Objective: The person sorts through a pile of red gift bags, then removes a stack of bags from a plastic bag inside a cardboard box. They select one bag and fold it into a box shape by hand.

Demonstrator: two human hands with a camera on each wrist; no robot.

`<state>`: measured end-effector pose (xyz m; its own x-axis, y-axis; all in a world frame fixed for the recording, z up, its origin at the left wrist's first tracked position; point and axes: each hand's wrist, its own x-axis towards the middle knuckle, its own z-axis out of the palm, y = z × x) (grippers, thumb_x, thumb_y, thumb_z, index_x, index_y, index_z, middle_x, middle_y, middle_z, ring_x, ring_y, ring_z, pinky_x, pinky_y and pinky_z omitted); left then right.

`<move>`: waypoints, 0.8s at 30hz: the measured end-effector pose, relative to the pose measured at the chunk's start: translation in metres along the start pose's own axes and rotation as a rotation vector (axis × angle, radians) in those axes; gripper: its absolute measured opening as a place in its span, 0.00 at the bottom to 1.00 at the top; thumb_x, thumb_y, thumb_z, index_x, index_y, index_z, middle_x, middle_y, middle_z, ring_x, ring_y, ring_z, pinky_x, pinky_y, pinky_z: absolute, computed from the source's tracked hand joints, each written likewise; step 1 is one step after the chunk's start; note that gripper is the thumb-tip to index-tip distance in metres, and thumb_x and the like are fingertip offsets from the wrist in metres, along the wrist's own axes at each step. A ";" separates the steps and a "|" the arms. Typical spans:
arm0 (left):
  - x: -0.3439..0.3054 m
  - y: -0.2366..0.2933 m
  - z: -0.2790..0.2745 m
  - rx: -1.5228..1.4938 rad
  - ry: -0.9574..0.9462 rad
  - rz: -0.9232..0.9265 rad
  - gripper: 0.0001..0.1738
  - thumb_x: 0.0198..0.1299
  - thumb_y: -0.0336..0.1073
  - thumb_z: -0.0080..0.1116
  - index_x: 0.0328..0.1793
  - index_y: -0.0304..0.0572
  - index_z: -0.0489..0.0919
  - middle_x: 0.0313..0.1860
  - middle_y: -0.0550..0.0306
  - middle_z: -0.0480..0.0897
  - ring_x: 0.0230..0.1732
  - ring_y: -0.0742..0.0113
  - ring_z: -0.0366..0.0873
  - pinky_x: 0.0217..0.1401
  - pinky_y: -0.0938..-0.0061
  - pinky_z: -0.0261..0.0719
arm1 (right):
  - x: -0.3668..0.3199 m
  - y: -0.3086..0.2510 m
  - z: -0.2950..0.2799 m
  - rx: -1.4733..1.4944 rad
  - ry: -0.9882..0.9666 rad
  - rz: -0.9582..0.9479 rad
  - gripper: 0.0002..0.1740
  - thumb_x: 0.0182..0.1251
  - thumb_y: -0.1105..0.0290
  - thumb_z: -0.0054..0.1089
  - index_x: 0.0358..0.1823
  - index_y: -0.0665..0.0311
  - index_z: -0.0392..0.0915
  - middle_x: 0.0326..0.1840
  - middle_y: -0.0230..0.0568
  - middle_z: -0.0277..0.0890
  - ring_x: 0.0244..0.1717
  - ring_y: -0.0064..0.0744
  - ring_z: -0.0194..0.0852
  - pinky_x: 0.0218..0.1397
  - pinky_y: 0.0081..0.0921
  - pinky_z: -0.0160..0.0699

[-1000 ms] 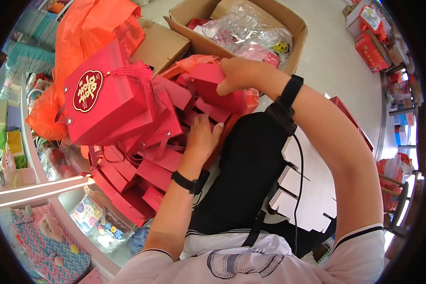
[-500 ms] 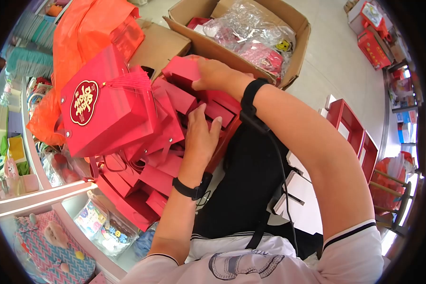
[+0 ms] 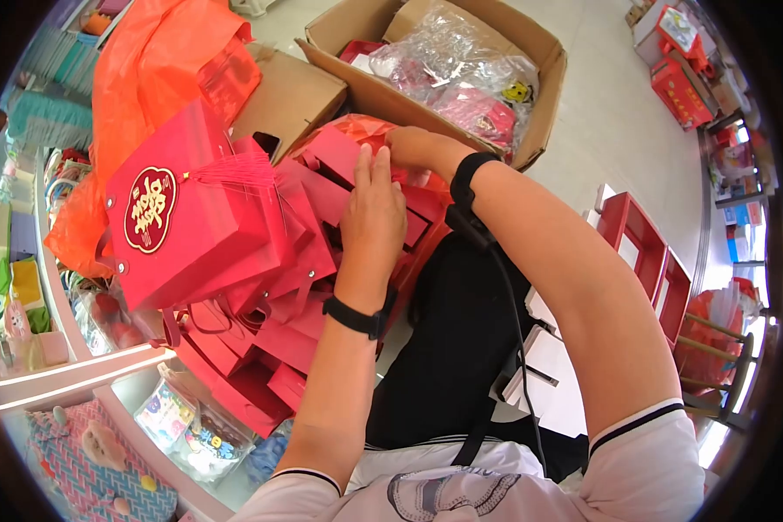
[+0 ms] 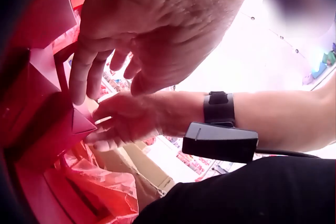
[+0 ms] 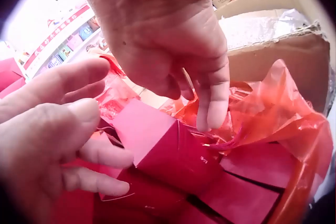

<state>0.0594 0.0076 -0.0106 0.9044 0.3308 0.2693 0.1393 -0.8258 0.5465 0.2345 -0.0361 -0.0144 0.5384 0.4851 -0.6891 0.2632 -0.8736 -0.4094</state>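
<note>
The right hand no longer has its fingers wrapped round the red gift box. Half a second ago it was gripping that box above the pile; now the box lies lower, among the other red boxes beside the orange plastic bag. The left hand has moved forward from the gap beside the stack to the near side of the box, its fingers extended.

Both hands look released. In the right wrist view, the right hand's fingers hang loosely bent above a pink cord and the crumpled orange plastic; whether the fingertips touch the cord cannot be told. The left hand is spread beside the box, and contact is likewise unclear. The box seems to have been let go in its place, though how firmly it is seated is hard to judge.

The large red gift bag with the gold-lettered medallion and pink tassel is still tilted on the pile, left of the box. Beyond lies the open carton, with clear plastic wrapping inside.
</note>
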 end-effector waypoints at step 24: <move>0.000 -0.010 -0.010 0.194 -0.116 -0.183 0.26 0.73 0.43 0.55 0.73 0.40 0.73 0.78 0.25 0.64 0.47 0.29 0.85 0.46 0.46 0.86 | 0.029 0.027 -0.001 -0.550 0.110 -0.225 0.15 0.63 0.64 0.62 0.45 0.60 0.92 0.52 0.51 0.88 0.54 0.50 0.89 0.58 0.44 0.85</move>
<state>0.0540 0.0206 -0.0086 0.8956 0.4373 0.0812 0.3693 -0.8328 0.4125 0.2578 -0.0455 -0.0447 0.4935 0.6789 -0.5436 0.7399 -0.6562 -0.1480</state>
